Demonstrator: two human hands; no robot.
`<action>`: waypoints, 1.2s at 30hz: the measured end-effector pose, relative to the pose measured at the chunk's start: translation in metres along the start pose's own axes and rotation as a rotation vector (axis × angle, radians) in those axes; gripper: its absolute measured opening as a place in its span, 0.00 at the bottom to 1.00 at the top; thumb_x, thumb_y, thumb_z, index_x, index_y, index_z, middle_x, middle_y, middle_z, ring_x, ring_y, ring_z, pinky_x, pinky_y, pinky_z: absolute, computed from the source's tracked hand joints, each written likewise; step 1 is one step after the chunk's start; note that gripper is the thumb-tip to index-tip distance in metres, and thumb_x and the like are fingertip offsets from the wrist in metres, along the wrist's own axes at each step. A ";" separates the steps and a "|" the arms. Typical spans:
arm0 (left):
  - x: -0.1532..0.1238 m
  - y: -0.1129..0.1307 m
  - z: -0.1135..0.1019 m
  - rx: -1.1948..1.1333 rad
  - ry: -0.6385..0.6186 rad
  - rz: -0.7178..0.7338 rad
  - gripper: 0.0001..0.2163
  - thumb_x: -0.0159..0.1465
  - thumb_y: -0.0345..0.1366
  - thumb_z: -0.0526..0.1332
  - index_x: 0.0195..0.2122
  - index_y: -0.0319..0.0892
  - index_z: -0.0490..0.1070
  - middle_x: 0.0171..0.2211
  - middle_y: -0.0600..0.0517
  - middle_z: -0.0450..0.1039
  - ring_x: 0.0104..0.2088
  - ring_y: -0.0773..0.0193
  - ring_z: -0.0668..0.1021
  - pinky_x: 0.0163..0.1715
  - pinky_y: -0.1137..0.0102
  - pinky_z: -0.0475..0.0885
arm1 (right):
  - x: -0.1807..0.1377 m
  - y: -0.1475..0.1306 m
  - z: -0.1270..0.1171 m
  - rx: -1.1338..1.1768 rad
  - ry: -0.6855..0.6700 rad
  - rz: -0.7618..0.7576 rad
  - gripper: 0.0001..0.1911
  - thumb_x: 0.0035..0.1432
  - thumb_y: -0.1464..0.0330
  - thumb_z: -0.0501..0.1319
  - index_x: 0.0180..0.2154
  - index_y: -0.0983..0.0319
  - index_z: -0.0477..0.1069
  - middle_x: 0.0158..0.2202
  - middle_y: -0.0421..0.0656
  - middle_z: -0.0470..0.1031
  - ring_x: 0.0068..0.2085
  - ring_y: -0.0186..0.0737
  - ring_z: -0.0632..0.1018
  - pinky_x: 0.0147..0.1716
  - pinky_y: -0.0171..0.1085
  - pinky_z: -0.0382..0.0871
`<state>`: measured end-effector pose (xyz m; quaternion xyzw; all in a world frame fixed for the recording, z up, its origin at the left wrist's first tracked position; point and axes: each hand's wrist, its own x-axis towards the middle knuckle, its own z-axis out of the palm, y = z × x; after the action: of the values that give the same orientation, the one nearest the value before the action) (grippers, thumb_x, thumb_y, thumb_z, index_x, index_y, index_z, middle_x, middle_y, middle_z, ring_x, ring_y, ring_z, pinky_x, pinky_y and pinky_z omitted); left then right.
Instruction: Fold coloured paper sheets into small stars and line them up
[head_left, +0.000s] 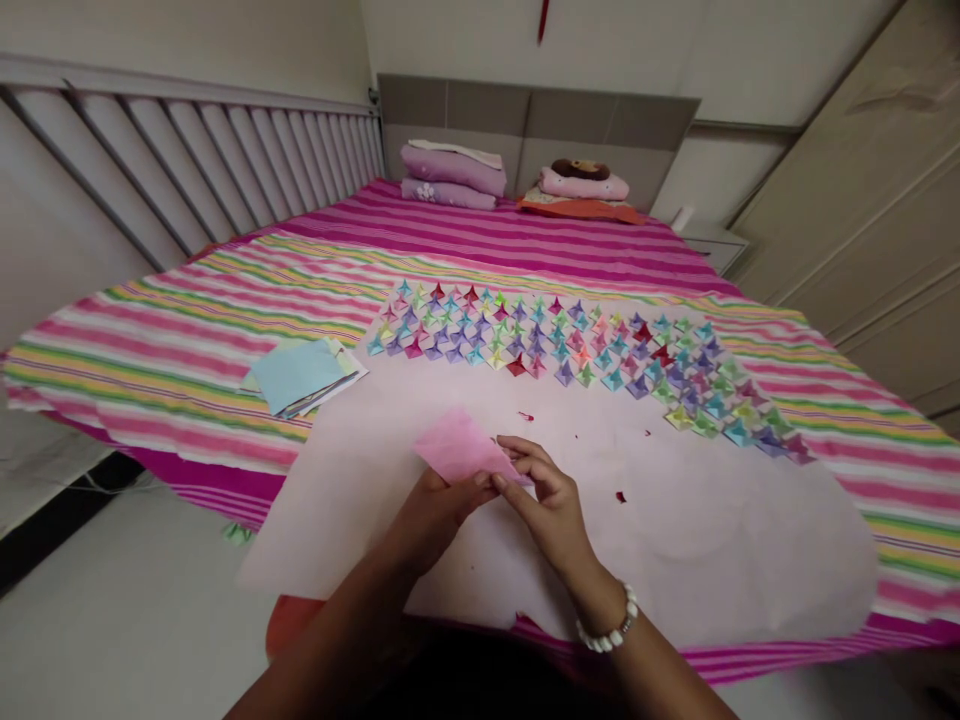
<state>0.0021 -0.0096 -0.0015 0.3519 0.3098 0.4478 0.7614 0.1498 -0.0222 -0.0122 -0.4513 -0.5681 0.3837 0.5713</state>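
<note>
A pink sheet of paper (459, 445) is held up in front of me between both hands, over the large white paper. My left hand (442, 505) pinches its lower edge, thumb on top. At the sheet's right corner, my right hand (544, 490) grips with thumb and fingers bent round it; a white beaded bracelet (611, 625) circles that wrist. Whether the pink sheet has a fold under the fingers is hidden. Rows of small folded paper pieces (536, 335) in many colours stand along the far side of the white paper (712, 530).
A stack of coloured paper sheets (300, 375), light blue on top, lies to the left. Small red paper scraps (620, 496) are scattered on the white paper. Everything rests on a bed with a striped cover (172, 350). Folded bedding (454, 175) sits by the headboard.
</note>
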 end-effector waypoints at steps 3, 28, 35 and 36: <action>0.000 -0.001 -0.001 0.092 0.079 0.005 0.11 0.57 0.37 0.67 0.40 0.39 0.77 0.37 0.47 0.79 0.40 0.59 0.79 0.47 0.63 0.71 | 0.000 0.003 0.000 0.033 0.063 0.067 0.08 0.50 0.66 0.69 0.33 0.59 0.74 0.47 0.47 0.73 0.49 0.45 0.73 0.44 0.43 0.67; 0.004 0.010 -0.004 0.322 0.180 0.091 0.19 0.51 0.38 0.69 0.41 0.38 0.69 0.30 0.51 0.75 0.31 0.63 0.76 0.32 0.69 0.70 | -0.003 -0.001 0.006 0.453 0.053 0.541 0.14 0.42 0.63 0.72 0.21 0.62 0.70 0.18 0.34 0.65 0.21 0.29 0.63 0.24 0.32 0.56; 0.003 0.004 -0.003 0.383 0.256 0.259 0.19 0.48 0.33 0.71 0.29 0.43 0.58 0.23 0.60 0.66 0.23 0.72 0.69 0.24 0.76 0.64 | 0.000 -0.003 0.006 0.500 0.023 0.470 0.11 0.43 0.64 0.72 0.30 0.60 0.76 0.27 0.39 0.76 0.30 0.36 0.73 0.34 0.36 0.66; 0.002 0.003 -0.003 0.395 0.244 0.265 0.18 0.49 0.33 0.71 0.28 0.43 0.59 0.23 0.60 0.66 0.23 0.73 0.69 0.24 0.77 0.64 | 0.000 -0.004 0.006 0.508 0.027 0.459 0.11 0.43 0.64 0.72 0.30 0.60 0.76 0.28 0.40 0.76 0.31 0.37 0.74 0.36 0.37 0.67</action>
<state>-0.0009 -0.0059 -0.0006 0.4744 0.4322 0.5134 0.5697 0.1432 -0.0227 -0.0089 -0.4157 -0.3304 0.6255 0.5716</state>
